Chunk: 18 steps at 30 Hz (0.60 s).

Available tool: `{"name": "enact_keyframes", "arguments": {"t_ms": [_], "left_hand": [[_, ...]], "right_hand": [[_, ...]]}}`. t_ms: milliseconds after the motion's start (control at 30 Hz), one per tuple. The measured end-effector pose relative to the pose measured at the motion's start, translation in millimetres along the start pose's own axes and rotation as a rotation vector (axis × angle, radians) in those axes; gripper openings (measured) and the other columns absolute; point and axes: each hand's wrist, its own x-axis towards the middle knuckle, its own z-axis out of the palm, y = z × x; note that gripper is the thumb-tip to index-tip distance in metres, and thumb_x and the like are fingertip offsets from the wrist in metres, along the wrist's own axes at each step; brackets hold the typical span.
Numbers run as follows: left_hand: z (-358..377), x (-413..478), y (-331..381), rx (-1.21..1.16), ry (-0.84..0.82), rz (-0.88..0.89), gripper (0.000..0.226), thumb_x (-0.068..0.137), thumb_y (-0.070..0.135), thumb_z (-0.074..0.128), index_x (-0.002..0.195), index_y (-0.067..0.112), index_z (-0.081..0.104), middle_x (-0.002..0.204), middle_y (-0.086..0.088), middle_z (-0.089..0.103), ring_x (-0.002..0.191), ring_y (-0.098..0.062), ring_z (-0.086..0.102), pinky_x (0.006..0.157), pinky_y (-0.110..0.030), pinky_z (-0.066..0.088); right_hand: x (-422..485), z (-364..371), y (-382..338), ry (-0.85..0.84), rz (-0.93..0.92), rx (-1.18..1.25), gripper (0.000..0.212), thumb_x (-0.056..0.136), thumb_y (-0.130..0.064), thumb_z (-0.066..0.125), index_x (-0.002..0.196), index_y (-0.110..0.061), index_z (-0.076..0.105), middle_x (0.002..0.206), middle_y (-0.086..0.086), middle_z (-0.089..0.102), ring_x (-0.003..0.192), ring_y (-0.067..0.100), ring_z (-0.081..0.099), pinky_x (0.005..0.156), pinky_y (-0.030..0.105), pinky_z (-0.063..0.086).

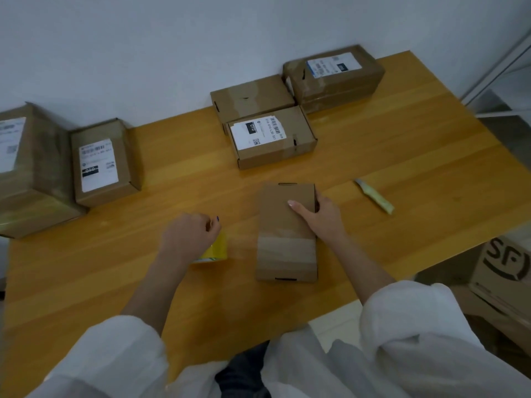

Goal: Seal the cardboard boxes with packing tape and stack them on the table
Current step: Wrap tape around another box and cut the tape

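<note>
cardboard box [284,225] lies on the bench [402,145], right hand [321,216] fingers gripping its 3 o'clock edge; at its 9 o'clock, left hand [186,234] fingers curl round the yellow tape roll [217,248].

R hand [321,216] grips small box [283,214] (tape band [284,248] across it); L hand [186,234] holds yellow tape roll [217,249].

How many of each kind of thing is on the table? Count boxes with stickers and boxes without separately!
Boxes with stickers: 4
Boxes without stickers: 2
Tape: 1
Knife: 1
Total: 8
The far-right one may sit on another; I cannot tell.
</note>
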Motion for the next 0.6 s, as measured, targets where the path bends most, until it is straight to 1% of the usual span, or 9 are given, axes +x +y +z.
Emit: {"name": "enact_keyframes", "arguments": {"t_ms": [67,133,200,233,300,333,433,500,600], "left_hand": [[2,2,1,0.020,0.011,-0.006,0.050,0.100,0.036,0.036,0.056,0.013,0.043,0.048,-0.002,0.041,0.041,-0.020,0.039,0.038,-0.022,0.025],[4,4,1,0.016,0.008,-0.012,0.048,0.100,0.036,0.036,0.058,0.012,0.046,0.049,-0.002,0.042,0.042,-0.020,0.039,0.039,-0.022,0.025],[4,5,0,0.014,0.007,-0.011,0.047,0.100,0.035,0.036,0.061,0.010,0.049,0.050,-0.003,0.043,0.042,-0.019,0.039,0.038,-0.022,0.025],[5,5,0,0.009,0.010,-0.009,0.047,0.100,0.034,0.036,0.062,0.010,0.049,0.050,-0.003,0.043,0.041,-0.019,0.038,0.038,-0.022,0.025],[5,5,-2,-0.011,0.017,-0.007,0.047,0.099,0.033,0.036,0.059,0.010,0.047,0.049,-0.003,0.043,0.041,-0.019,0.039,0.038,-0.022,0.025],[5,5,-3,-0.017,0.019,-0.010,0.047,0.099,0.033,0.037,0.059,0.010,0.047,0.049,-0.004,0.044,0.041,-0.020,0.040,0.038,-0.022,0.026],[5,6,-5,-0.005,0.039,-0.028,0.046,0.098,0.035,0.037,0.060,0.011,0.050,0.050,-0.004,0.048,0.046,-0.021,0.047,0.040,-0.023,0.027],[6,6,-5,0.012,0.045,-0.034,0.046,0.098,0.036,0.038,0.061,0.011,0.052,0.051,-0.003,0.048,0.047,-0.021,0.048,0.040,-0.023,0.027],[4,6,-5,0.055,0.027,-0.029,0.046,0.098,0.038,0.038,0.067,0.010,0.058,0.053,-0.003,0.049,0.047,-0.020,0.049,0.039,-0.022,0.028]], "right_hand": [[0,0,1,0.001,0.009,-0.038,0.086,0.065,-0.084,0.055,0.126,-0.023,0.057,0.107,0.000,0.061,0.102,0.020,0.058,0.086,0.040,0.054],[-2,0,-2,0.001,0.013,-0.071,0.084,0.071,-0.078,0.057,0.132,-0.020,0.053,0.110,0.002,0.055,0.107,0.023,0.053,0.090,0.039,0.051],[-2,2,-2,0.013,0.007,-0.148,0.085,0.079,-0.072,0.053,0.142,-0.016,0.042,0.123,0.007,0.046,0.119,0.026,0.043,0.100,0.040,0.043],[-3,4,-2,0.036,0.002,-0.220,0.085,0.084,-0.070,0.048,0.147,-0.014,0.035,0.132,0.011,0.041,0.126,0.029,0.037,0.106,0.042,0.037],[-9,11,-8,0.129,-0.007,-0.371,0.079,0.093,-0.062,0.035,0.152,-0.011,0.020,0.148,0.017,0.028,0.136,0.034,0.025,0.112,0.047,0.025],[-15,14,-13,0.185,-0.016,-0.397,0.075,0.097,-0.057,0.030,0.153,-0.010,0.016,0.152,0.019,0.023,0.139,0.035,0.021,0.113,0.048,0.021],[-40,24,-24,0.264,-0.075,-0.373,0.069,0.099,-0.051,0.022,0.153,-0.010,0.011,0.157,0.018,0.016,0.144,0.033,0.014,0.115,0.046,0.015],[-52,35,-24,0.263,-0.091,-0.382,0.068,0.099,-0.050,0.018,0.153,-0.008,0.012,0.158,0.017,0.015,0.146,0.031,0.011,0.117,0.045,0.012],[-54,52,-22,0.232,-0.060,-0.437,0.070,0.100,-0.052,0.014,0.153,-0.005,0.011,0.159,0.018,0.008,0.147,0.032,0.007,0.120,0.046,0.010]]}}
